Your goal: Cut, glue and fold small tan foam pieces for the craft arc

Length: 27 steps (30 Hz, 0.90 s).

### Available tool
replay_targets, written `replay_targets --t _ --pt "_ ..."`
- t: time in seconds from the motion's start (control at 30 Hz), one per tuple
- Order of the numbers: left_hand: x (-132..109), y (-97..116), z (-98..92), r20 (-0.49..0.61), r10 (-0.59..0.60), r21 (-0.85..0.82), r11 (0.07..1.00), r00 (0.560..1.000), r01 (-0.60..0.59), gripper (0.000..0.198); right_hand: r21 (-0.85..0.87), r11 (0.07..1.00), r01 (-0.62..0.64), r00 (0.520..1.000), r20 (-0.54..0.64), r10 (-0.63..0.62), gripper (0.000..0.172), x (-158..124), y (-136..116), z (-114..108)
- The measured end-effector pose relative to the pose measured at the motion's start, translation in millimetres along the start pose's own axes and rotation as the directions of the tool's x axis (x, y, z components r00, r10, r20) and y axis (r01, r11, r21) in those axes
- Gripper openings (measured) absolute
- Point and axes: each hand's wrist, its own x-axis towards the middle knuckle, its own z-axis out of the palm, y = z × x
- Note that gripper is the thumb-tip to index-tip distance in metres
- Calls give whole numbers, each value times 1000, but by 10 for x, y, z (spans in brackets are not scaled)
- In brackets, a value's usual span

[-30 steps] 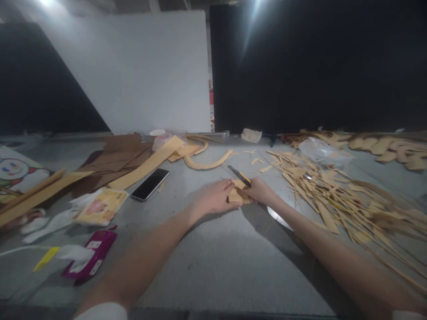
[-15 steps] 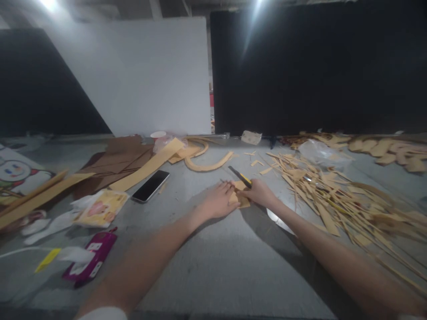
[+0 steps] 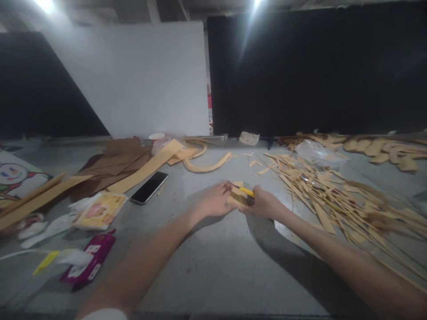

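Counting: two hands, one tan flat piece [image 3: 236, 200], one yellow-and-black cutter knife [image 3: 247, 192], all sitting around mid-frame, a bit right and below centre, on the grey worktop [image 3: 207, 275].

Left hand [image 3: 215, 200] is lying half open, fingers slightly bent, touching the left side of the tan piece. Right hand [image 3: 265, 203] is closing around the knife, which is pointing left over the tan piece; whether the blade is touching, can't tell.

One black-screened phone [image 3: 149, 188] is lying left of centre. One yellow soft pack with a pink picture [image 3: 100, 212] is sitting below it, further left. One magenta power strip [image 3: 106, 248] is lying at lower left, with one yellow tag [image 3: 46, 262] hanging on the white cable beside it.

One U-shaped tan strip [image 3: 208, 168] is curving above the left hand. One pile of thin tan strips [image 3: 320, 200], too many to count, is spreading over the right side. Dark brown sheets [image 3: 122, 155], several, are overlapping upper left of the phone.

Labels: a white cartoon figure [image 3: 13, 173] is showing at the left edge; any lettering on the pack or tag is coming out too blurred to read.
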Motion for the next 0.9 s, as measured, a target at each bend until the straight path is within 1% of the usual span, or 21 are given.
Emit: replay_targets --t 0.13,0.2,0.3,0.37,0.53,0.63,0.7,0.77,0.8,0.9 --pt "-9 12 34 -33 8 -9 1000 999 -8 74 -1 1000 -3 1000 14 3 67 -56 32 13" --pt "-13 42 35 -40 -14 3 1000 999 15 78 9 1000 -7 1000 11 6 67 -63 14 -1" --pt "-16 83 26 -38 -38 32 999 999 39 86 4 1000 -23 1000 3 23 74 -60 -37 -27" --pt "-19 92 23 -34 -40 44 998 999 41 88 -15 999 -29 1000 9 29 75 -40 -62 -41" --pt "-35 81 64 -47 -57 49 997 997 59 87 -52 998 -34 998 60 37 55 64 -47 -76" --pt "-45 120 115 -52 -101 56 993 994 104 86 -26 999 -25 998 65 26 46 76 -27 -82" --pt "-52 176 147 -63 -141 64 987 988 145 82 39 999 -19 999 43 17 38 41 -20 -73" --pt "-58 241 166 -84 -176 71 981 981 182 76 100 995 -5 1000 -3 5 27 -22 -16 -56" --pt "-60 271 167 -91 -189 73 978 978 195 74 116 993 8 999 -31 -4 24 -62 -16 -48" --pt "-60 327 134 -99 -183 68 979 978 190 71 93 993 69 993 -97 -60 28 -206 -48 -32"
